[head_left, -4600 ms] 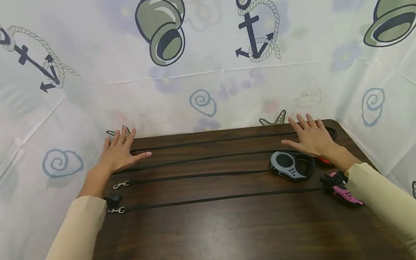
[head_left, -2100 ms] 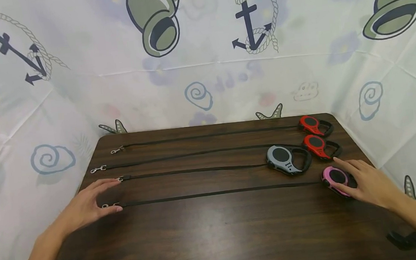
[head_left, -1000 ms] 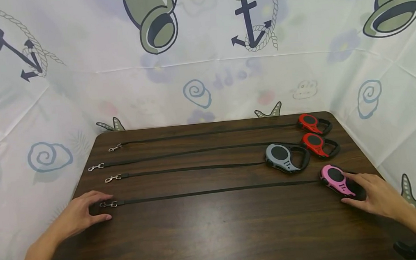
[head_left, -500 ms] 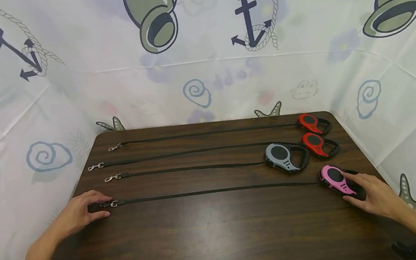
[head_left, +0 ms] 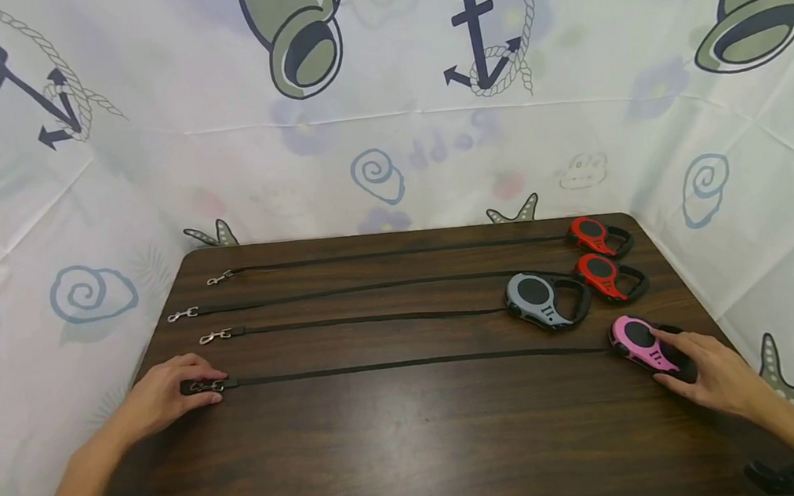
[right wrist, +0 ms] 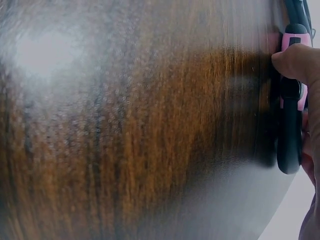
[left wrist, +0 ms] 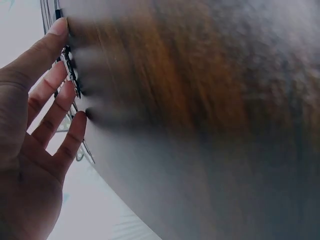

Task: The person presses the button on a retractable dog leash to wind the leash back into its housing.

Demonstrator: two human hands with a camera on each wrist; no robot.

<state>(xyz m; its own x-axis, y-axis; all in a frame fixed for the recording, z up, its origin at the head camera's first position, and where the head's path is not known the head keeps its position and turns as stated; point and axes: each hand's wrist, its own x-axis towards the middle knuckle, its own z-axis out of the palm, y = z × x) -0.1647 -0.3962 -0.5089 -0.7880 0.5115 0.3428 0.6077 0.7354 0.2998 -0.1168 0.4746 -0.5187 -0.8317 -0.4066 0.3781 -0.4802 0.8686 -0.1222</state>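
Nearest me lies a pink retractable dog leash [head_left: 635, 335], its black strap [head_left: 407, 363] drawn out leftward to a metal snap clip [head_left: 208, 386]. My left hand [head_left: 162, 396] is at that clip, thumb below and fingers above it, with a gap between them. In the left wrist view the fingers of the left hand [left wrist: 42, 105] are spread and fairly straight beside the clip [left wrist: 71, 72]. My right hand [head_left: 716, 372] grips the black handle end of the pink leash. In the right wrist view its thumb overlaps the pink casing [right wrist: 295, 39], and the fingers are mostly hidden behind it.
Farther back on the dark wooden table [head_left: 415, 451] lie a grey leash [head_left: 534, 299] and two red leashes [head_left: 597, 270], [head_left: 589, 233]. Their straps run left to metal clips [head_left: 215, 337]. A patterned white cloth [head_left: 418, 167] stands behind and at both sides.
Both hands came down from the table's far corners to the pink leash's two ends. Most recently, the left hand moved slightly right and up, its fingers closer round the clip. The right hand stayed.
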